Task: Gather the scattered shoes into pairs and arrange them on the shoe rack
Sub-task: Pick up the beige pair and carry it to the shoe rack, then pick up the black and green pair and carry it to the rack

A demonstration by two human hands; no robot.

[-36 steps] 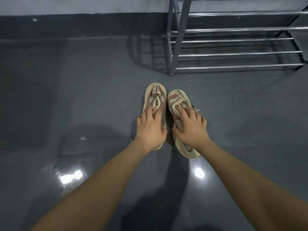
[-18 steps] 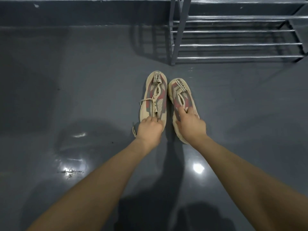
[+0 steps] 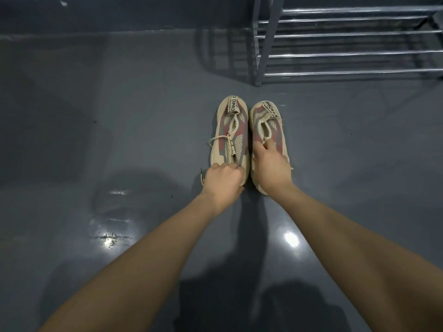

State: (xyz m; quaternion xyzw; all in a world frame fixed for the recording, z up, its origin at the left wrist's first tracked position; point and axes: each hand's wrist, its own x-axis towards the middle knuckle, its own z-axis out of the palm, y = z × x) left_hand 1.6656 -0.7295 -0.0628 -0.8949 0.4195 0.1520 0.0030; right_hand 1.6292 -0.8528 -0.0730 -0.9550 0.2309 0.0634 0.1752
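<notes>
Grey and glossy, the painted concrete floor [image 3: 119, 140] carried everything in view, and the grey metal shoe rack with horizontal chrome bars [image 3: 347, 53] stood well beyond the fingertips, up and to the right of them, its visible bars bare. Just ahead of the fingers lay the pair: the beige knit left sneaker with red and grey panels [image 3: 231, 130] and the matching beige knit right sneaker [image 3: 267, 125], side by side, nearly touching, heel tabs pointing toward the rack.

The left hand [image 3: 223, 180] sat at the near end of its shoe, fingers curled down over the toe and the lace ends; whether they truly pinched the fabric could not be told. The right hand [image 3: 271, 164] lay on the other shoe, fingers bent onto the upper near the lace loop, seemingly gripping it.

The step in hand looked to be lifting the matched pair together. To do it well, each hand should probably close firmly around the shoe's body rather than the laces, since the loose cream lace [image 3: 214, 142] trailing left of the fingers could snag. Carrying both level and keeping them parallel would likely let them land as a neat pair across two bars.
</notes>
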